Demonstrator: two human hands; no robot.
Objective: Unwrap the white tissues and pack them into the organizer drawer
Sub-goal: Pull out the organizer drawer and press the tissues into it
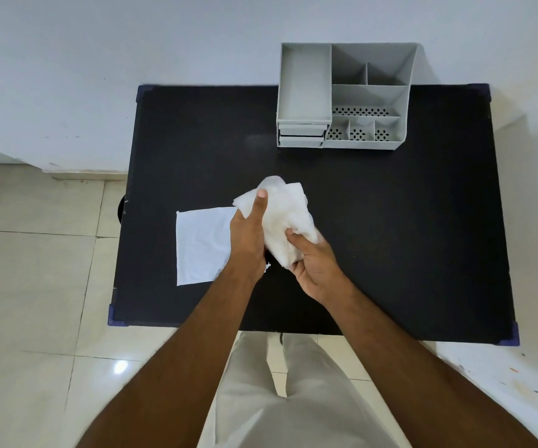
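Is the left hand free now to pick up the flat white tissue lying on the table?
Probably not yet. The left hand grips the wrapped tissue bundle together with the right hand. The flat tissue lies just beneath it on the black table, uncovered, so letting go first should suffice.

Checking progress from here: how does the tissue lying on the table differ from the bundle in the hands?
The flat tissue lies spread out on the black table, a smooth square; the tissue bundle is crumpled and bulky. The bundle is gripped by the left hand and right hand. Both are white.
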